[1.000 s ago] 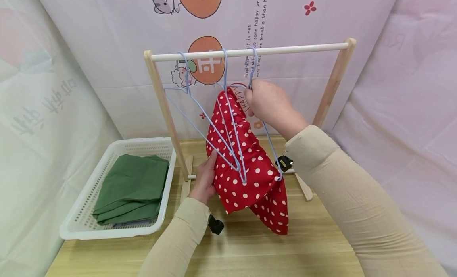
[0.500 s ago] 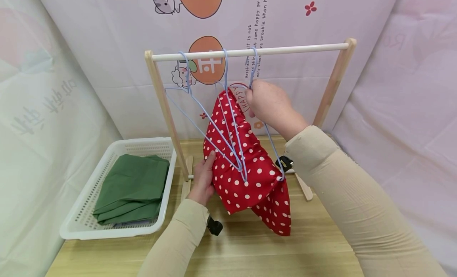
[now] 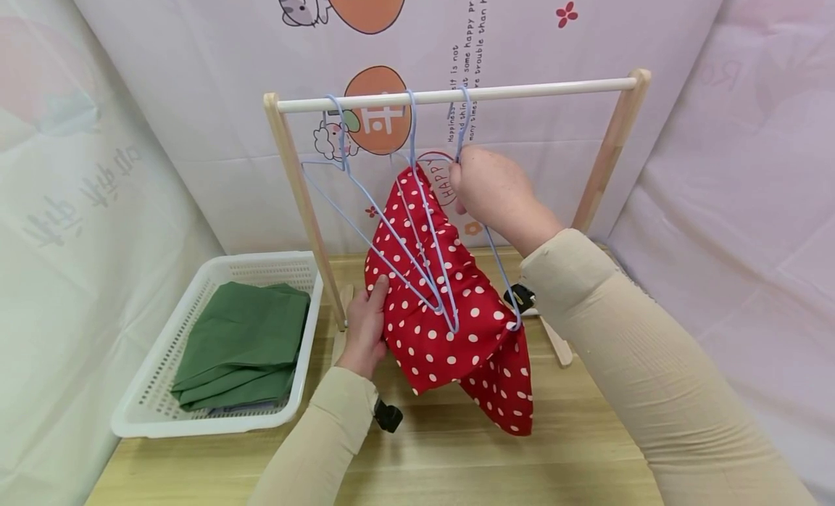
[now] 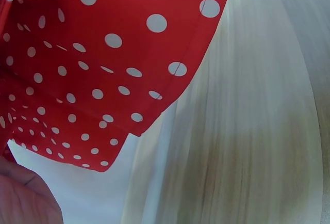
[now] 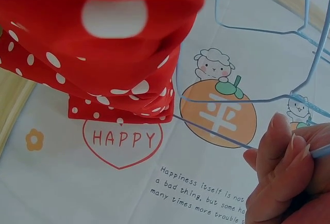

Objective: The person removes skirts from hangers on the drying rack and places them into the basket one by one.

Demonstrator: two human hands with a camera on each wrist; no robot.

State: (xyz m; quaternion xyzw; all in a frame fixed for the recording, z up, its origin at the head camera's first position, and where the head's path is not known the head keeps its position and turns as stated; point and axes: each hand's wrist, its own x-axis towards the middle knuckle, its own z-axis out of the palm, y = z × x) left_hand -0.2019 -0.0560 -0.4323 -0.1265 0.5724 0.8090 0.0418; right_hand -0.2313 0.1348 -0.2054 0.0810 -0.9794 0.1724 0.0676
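In the head view a red garment with white polka dots (image 3: pixel 479 314) hangs over a blue wire hanger (image 3: pixel 499 263), the rightmost of three on the rail. My right hand (image 3: pixel 499 191) grips that hanger just below its hook; the right wrist view shows its fingers (image 5: pixel 283 157) curled at the wire. With the thumb in front and the other fingers hidden behind the cloth, my left hand (image 3: pixel 365 325) holds the garment's left side. One lower corner of the garment dangles above the table. Two bare blue hangers (image 3: pixel 385 230) overlap the cloth in front.
A wooden rack with a white rail (image 3: pixel 548 92) stands on the wood-grain table (image 3: pixel 483 470). To its left, a white basket (image 3: pixel 196 428) contains folded green cloth (image 3: pixel 244 339). Printed fabric walls (image 3: pixel 522 42) enclose the back and both sides.
My left hand has shifted slightly left, drawing the garment's left edge outward with it. The dangling corner has swung a little right and down. My right hand keeps its place on the hanger.
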